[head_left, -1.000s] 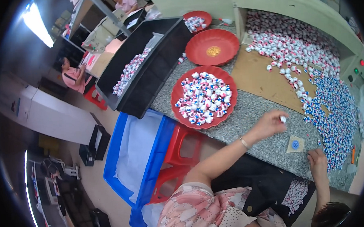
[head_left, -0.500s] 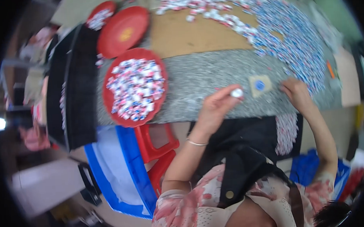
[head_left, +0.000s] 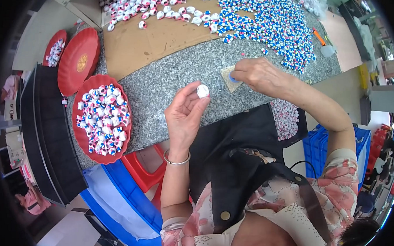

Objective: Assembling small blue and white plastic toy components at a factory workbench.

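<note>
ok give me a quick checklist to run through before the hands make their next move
1. Left grip holding the small white piece: ok, between thumb and fingers.
2. Right grip at the blue disc: ok.
3. Blue disc fully in view: not ok, partly covered by the right grip.
4. Blue disc pinched firmly: cannot tell.
5. Beige square on the granite worktop: ok, partly hidden.
6. Front red dish holding its white-and-blue pieces: ok, heaped inside the rim.
</note>
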A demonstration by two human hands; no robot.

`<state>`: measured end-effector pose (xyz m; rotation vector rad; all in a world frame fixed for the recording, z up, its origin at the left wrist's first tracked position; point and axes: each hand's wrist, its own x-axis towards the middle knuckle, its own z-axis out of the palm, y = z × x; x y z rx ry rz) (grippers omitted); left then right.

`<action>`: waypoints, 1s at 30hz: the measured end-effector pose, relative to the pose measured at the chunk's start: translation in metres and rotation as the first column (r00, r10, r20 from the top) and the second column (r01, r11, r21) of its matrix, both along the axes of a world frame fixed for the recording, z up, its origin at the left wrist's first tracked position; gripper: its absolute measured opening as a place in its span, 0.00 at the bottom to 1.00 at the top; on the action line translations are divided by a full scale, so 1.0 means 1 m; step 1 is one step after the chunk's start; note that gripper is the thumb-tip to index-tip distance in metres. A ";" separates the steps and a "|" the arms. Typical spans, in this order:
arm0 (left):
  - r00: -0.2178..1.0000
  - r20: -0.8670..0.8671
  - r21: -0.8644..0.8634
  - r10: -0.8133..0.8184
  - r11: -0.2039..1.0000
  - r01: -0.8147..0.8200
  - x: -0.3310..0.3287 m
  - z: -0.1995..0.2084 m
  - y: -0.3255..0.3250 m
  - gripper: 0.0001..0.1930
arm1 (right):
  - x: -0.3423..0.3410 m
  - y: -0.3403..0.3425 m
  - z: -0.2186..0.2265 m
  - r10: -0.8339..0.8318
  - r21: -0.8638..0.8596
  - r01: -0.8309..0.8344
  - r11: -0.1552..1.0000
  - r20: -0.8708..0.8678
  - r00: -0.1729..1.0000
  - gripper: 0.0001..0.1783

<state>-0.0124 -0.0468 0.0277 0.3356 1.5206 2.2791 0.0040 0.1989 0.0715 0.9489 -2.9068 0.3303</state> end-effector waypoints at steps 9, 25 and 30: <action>0.993 -0.103 -0.114 0.060 0.991 -0.071 0.001 -0.021 0.027 0.18 | 0.011 0.000 -0.007 -0.193 -0.268 0.169 0.948 -0.065 0.979 0.10; 0.888 -0.122 -0.068 -0.444 0.896 0.439 0.004 -0.013 0.033 0.14 | 0.048 -0.012 0.000 -0.089 -0.683 0.349 0.642 0.386 0.918 0.06; 0.888 0.012 -0.048 -0.460 0.887 0.460 0.008 -0.011 0.023 0.14 | 0.050 -0.022 0.002 -0.072 -0.675 0.416 0.609 0.475 0.877 0.07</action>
